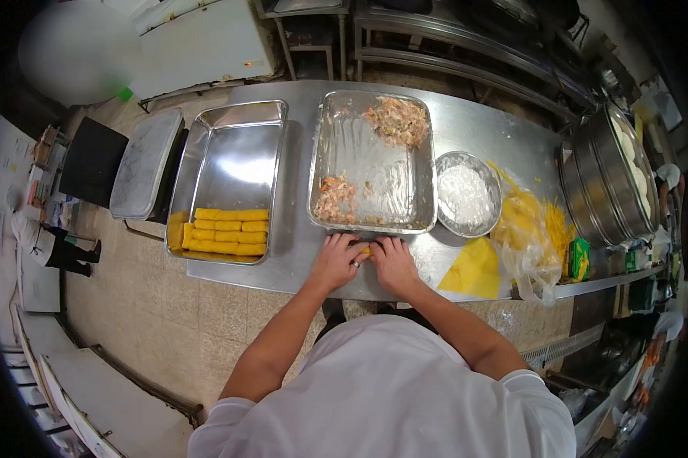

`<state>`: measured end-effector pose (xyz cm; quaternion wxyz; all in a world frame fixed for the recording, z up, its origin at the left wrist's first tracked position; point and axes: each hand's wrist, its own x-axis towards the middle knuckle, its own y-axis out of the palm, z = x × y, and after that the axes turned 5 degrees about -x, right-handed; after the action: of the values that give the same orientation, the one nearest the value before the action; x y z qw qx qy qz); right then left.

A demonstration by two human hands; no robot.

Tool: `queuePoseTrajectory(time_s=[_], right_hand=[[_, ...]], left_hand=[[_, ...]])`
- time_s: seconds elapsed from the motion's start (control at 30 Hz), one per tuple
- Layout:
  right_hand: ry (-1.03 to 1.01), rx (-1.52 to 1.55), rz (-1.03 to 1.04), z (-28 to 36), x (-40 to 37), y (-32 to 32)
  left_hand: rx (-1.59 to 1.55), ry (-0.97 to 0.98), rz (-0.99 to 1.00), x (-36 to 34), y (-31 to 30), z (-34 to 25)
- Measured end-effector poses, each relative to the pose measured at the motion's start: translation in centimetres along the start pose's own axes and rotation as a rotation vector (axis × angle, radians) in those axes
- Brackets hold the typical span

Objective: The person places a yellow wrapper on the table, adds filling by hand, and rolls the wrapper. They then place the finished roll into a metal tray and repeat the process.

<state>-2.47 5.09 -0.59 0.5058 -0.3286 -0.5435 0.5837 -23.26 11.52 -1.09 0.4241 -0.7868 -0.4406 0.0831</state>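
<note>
Side by side at the table's near edge, my left hand (336, 262) and my right hand (395, 265) have their fingers curled round a small yellow roll (366, 250). Most of the roll is hidden by the fingers. Just beyond them stands a metal tray (371, 183) with two heaps of chopped filling (399, 122), one at the far right and one at the near left. A round metal bowl (466, 196) of white paste or powder is to the right. Flat yellow wrapper sheets (473, 271) lie near my right hand.
At left, a deeper steel tray (281, 130) holds several stacked yellow rolls (229, 233). A plastic bag (528, 259) and yellow shreds (557, 229) lie at right, beside stacked round steamers (607, 179). Another person (46, 243) stands at far left.
</note>
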Motion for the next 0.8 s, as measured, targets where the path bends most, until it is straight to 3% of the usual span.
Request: queuePoseTrajectory(time_s=[0.17,0.27,0.57,0.67,0.77,0.8], right_hand=[[0.039,0.011,0.053,0.1,0.1,-0.8],[0.164,0.134,0.061,0.2,0.4,-3.2],[0.025,0.087,0.253,1.8,2.9,-1.8],[0.033,0.026,0.221,2.2,3.5,-0.4],[0.409,0.587,0.409,3.0,3.9,0.3],[0.616,0.908,0.436,4.4,4.5,-0.5]], left_hand=[[0.072,-0.008,-0.019,-0.1,0.2,0.6],[-0.017,-0.084,-0.102,-0.5,-1.1,0.3],[-0.018,-0.164,-0.292,-10.0,-5.8,4.8],[0.027,-0.198,-0.301,-11.4,-7.1,5.8],[-0.091,-0.279,-0.298,-12.1,-7.2,6.8],[-0.089,-0.281,-0.289,-12.2,-7.4,6.7]])
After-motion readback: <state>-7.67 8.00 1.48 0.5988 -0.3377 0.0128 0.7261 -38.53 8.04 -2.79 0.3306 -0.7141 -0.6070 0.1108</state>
